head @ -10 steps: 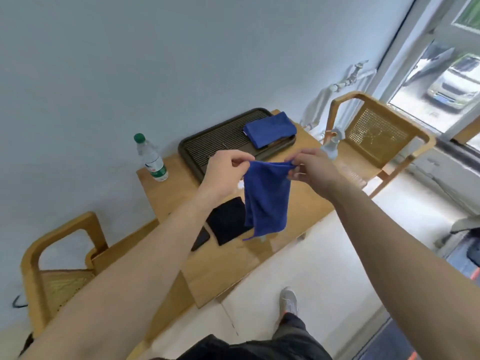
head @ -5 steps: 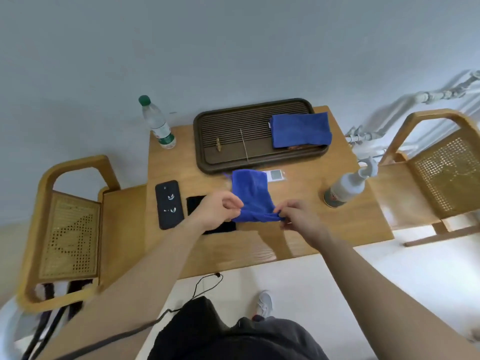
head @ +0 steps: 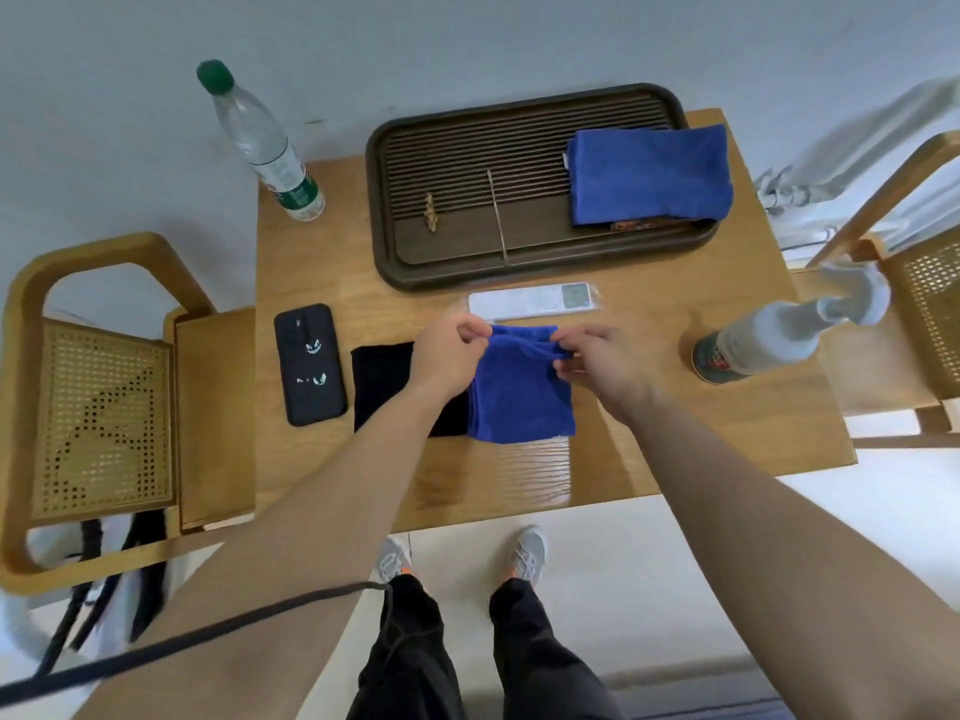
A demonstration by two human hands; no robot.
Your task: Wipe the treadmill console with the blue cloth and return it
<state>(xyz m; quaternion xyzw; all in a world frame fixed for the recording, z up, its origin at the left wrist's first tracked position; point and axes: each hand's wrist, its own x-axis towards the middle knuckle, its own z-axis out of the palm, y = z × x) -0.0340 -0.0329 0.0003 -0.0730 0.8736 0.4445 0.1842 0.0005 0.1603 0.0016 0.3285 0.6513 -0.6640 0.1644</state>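
Note:
A folded blue cloth [head: 521,392] lies on the wooden table [head: 675,407], its left edge over a black cloth [head: 384,381]. My left hand [head: 451,350] pinches the blue cloth's far left corner. My right hand [head: 597,356] pinches its far right corner. Both hands hold the far edge slightly bunched, just above the tabletop. A second blue cloth [head: 649,174] rests folded on the right end of a dark slatted tray [head: 467,200]. No treadmill console is in view.
A black phone [head: 310,363] lies left of the black cloth. A white remote [head: 530,301] sits just beyond my hands. A spray bottle [head: 769,340] stands at the right, a water bottle [head: 260,142] at the back left. Wooden chairs [head: 93,407] flank the table.
The blue cloth was hanging in the air between my hands; it has come down onto the table beside the black cloth. My view has tilted down over the table.

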